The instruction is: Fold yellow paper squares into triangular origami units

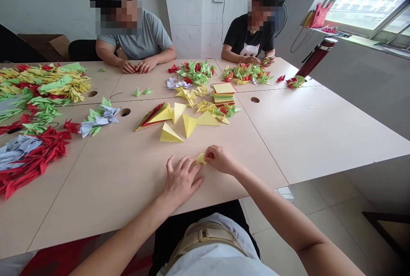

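Right hand (219, 159) holds folded yellow paper (200, 159) in a narrow pinch over the near table (105, 190), left hand (181, 181) open just beside it (pressing against the flat top should keep creases crisp).

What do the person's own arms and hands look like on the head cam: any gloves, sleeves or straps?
The left hand and right hand are bare, with no gloves, rings or watch showing. Both forearms are uncovered, with no sleeves. Below them, a white top sits under a beige brace with a buckle, above dark trousers.
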`<state>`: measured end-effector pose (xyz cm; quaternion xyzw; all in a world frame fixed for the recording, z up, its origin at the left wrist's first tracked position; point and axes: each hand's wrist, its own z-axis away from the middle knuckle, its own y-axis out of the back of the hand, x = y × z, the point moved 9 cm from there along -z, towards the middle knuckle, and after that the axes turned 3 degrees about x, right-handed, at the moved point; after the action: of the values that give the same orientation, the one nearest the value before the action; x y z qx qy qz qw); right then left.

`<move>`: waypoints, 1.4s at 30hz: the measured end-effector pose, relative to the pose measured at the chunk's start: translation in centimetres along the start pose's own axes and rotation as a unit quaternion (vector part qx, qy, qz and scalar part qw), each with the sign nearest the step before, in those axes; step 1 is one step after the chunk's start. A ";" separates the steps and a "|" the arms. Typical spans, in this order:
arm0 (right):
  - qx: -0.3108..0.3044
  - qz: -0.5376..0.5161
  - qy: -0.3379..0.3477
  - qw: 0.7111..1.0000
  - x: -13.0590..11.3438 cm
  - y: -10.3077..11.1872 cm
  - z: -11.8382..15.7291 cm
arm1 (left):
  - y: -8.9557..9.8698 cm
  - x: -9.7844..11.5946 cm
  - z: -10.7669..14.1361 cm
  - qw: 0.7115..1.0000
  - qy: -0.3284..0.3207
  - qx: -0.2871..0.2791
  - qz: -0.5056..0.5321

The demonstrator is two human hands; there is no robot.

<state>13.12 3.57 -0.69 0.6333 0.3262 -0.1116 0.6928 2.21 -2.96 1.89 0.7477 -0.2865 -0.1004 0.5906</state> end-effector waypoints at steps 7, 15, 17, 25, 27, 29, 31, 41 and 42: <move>0.004 -0.034 0.019 0.999 0.1 0.3 0.0 | -0.1 -0.1 0.1 1.000 -0.006 0.007 0.005; 0.026 0.059 0.009 0.998 -0.7 0.1 0.5 | -0.2 -0.1 0.1 1.000 -0.005 0.003 0.004; 0.022 0.072 0.003 0.997 -0.8 -0.1 0.5 | -0.2 -0.1 0.1 1.000 -0.008 0.003 0.001; 0.007 0.107 -0.012 0.994 -0.7 -0.5 0.3 | -0.2 0.1 0.1 1.000 -0.020 0.004 -0.012; 0.001 0.109 -0.011 0.994 -0.7 -0.5 0.2 | -0.2 0.2 0.1 1.000 -0.025 0.000 -0.018; -0.016 0.102 -0.018 0.994 -0.5 -0.6 -0.1 | -0.1 0.4 -0.1 0.999 -0.031 -0.002 -0.024; -0.037 0.093 -0.028 0.995 -0.1 -0.6 -0.4 | 0.1 0.5 -0.3 0.999 -0.036 -0.002 -0.029; 0.030 0.068 -0.052 0.996 1.5 2.2 1.5 | 0.5 -0.4 -0.6 0.999 -0.040 0.015 -0.001; 0.035 0.061 -0.050 0.996 1.3 2.0 2.4 | 0.5 -0.7 -0.7 0.999 -0.033 0.021 0.002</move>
<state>15.97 1.98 0.14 0.6696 0.2478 -0.1124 0.6911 1.84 -2.12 2.43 0.7555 -0.3098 -0.1178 0.5651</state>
